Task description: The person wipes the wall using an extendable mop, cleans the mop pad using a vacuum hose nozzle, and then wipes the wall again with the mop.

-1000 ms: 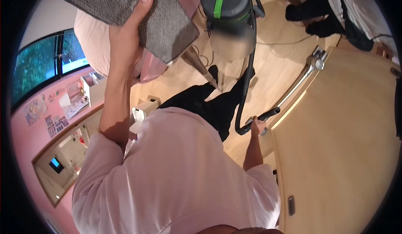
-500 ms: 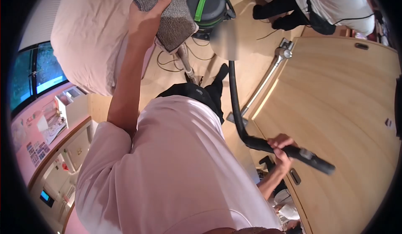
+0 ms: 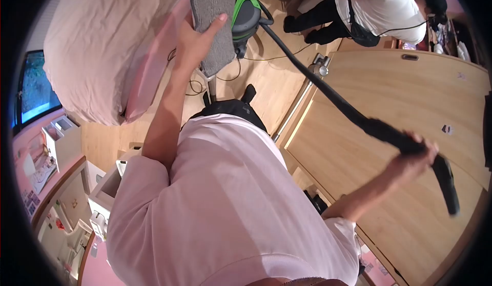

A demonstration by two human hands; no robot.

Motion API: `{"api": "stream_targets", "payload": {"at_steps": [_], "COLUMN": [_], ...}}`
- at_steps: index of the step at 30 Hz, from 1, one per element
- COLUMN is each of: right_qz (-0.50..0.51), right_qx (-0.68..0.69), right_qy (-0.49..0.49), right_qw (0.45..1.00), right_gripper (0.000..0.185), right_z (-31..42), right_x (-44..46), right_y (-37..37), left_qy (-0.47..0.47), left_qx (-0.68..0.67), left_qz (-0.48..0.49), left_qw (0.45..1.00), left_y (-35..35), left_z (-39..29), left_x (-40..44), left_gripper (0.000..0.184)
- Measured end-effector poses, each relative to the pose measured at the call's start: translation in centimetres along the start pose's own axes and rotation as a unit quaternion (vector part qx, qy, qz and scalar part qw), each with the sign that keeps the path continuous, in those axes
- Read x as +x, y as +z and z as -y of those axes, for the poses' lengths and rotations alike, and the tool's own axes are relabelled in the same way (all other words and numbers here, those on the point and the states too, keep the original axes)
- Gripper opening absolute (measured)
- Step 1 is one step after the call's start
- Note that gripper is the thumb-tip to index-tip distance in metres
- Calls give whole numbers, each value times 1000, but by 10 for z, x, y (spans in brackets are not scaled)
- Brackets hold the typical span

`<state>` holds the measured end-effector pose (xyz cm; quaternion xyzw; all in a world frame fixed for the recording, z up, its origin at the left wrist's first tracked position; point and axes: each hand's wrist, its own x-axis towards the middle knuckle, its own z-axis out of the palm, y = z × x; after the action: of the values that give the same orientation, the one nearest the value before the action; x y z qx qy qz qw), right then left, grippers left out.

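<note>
My left hand (image 3: 197,43) grips the edge of a flat mop (image 3: 217,48) with a grey fabric pad, thumb laid across it; a metal pole (image 3: 212,88) runs down from beneath the pad. Out to the right, my right hand (image 3: 416,154), slightly blurred, is wrapped round the black handle of a vacuum hose (image 3: 333,95). The handle's curved end (image 3: 448,188) points down past my fingers. The hose leads back to a grey and green canister vacuum (image 3: 246,22) on the floor, partly hidden behind the mop pad.
A bed with pink bedding (image 3: 102,45) stands at left. Cables (image 3: 196,87) trail over the wooden floor (image 3: 277,81). A silver pole with a motor-like head (image 3: 319,70) lies beside a large wooden panel (image 3: 389,101). A person in a white shirt (image 3: 382,7) stands at upper right.
My right hand has swung outward and up to the right, drawing the hose into a long diagonal. The mop pad has turned more upright in my left hand. The view has shifted.
</note>
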<state>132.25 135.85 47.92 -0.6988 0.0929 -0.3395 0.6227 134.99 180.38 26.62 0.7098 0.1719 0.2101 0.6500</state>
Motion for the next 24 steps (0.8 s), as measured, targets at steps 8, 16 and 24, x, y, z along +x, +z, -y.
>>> {"api": "stream_targets", "payload": {"at_steps": [8, 16, 24], "right_qz": [-186, -221, -115], "right_qx": [-3, 90, 192], "right_qy": [34, 432, 423], "right_qw": [982, 870, 878], "right_gripper": [33, 41, 43], "right_z": [-303, -526, -584], "right_x": [-4, -124, -71], "right_y": [96, 198, 303], "left_qy": [-59, -118, -220], "left_qx": [-22, 92, 93], "left_qz": [69, 71, 80], "left_qw": [996, 986, 968], "left_y": [18, 67, 104], "left_z": [10, 25, 86], "left_x": [-14, -30, -47], "left_gripper": [64, 61, 60]}}
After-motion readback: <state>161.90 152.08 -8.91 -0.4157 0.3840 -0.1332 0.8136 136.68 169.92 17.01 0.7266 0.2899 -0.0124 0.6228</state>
